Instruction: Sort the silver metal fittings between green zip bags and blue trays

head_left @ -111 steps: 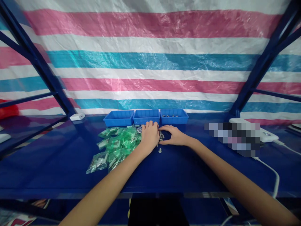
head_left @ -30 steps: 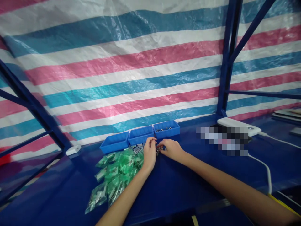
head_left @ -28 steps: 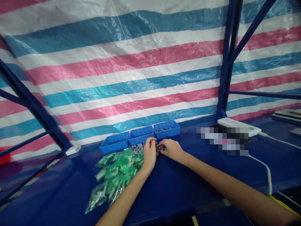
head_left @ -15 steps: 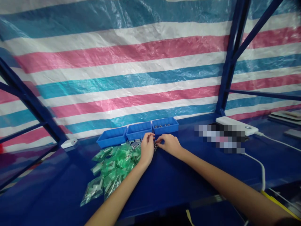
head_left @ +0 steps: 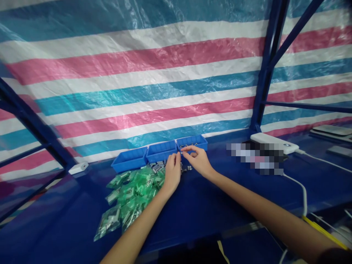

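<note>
My left hand (head_left: pixel 173 171) is closed, its fingers bunched together over the right end of a pile of small metal parts (head_left: pixel 158 167). Whatever it holds, if anything, is hidden. Close beside it, my right hand (head_left: pixel 199 161) has thumb and index finger pinched at the front of the right blue bin (head_left: pixel 202 144); I cannot make out what is between them. A few loose small metal pieces (head_left: pixel 189 168) lie on the table below the right hand. Green-tinted plastic bags (head_left: pixel 137 190) with metal parts inside are heaped left of my left forearm.
A middle blue bin (head_left: pixel 156 156) and a left blue bin (head_left: pixel 126 164) stand in the same row. A white power bank (head_left: pixel 272 142) with a cable lies to the right near a blurred-out item. A small white box (head_left: pixel 78 168) sits at left. Blue frame posts (head_left: pixel 260 88) rise behind.
My right hand has lifted slightly away from the parts toward the right bin, uncovering loose metal pieces. The left hand stays almost in place. The camera view has shifted slightly.
</note>
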A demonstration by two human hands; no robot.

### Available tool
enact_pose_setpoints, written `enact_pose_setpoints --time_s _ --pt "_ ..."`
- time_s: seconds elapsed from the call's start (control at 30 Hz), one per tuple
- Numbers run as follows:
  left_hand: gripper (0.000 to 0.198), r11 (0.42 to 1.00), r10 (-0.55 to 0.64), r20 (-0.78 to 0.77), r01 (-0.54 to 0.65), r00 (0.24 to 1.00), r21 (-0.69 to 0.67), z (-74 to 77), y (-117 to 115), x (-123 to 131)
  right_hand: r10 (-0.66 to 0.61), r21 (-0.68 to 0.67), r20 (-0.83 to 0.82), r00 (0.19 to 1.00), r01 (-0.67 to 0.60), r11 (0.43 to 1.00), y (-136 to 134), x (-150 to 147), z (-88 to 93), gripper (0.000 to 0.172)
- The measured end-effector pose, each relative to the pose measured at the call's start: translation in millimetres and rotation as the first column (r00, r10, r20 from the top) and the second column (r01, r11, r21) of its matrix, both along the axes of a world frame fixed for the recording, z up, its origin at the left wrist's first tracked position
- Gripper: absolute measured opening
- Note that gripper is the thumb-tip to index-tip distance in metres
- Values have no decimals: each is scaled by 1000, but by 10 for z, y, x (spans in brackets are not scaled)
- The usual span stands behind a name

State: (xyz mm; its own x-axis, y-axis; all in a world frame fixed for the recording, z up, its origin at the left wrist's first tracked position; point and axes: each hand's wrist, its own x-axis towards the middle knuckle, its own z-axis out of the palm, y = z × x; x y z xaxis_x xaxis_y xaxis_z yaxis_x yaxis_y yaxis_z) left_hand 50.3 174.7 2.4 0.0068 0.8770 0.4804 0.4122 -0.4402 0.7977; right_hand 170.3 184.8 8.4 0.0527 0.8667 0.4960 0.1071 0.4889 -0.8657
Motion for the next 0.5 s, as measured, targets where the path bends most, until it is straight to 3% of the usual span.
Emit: enact_pose_setpoints --time_s 0.13,0.3,0.5 --pt "32 998 -21 -18 22 1000 56 -26 19 -5 46 42 1 999 -46 998 -52 -35 26 22" --pt "30 997 -14 74 8 997 76 10 -16 -2 4 79 46 999 -7 997 -74 -15 62 23" --pt "27 995 -10 65 4 998 96 34 -38 7 -1 73 59 998 -3 997 -68 -2 68 23"
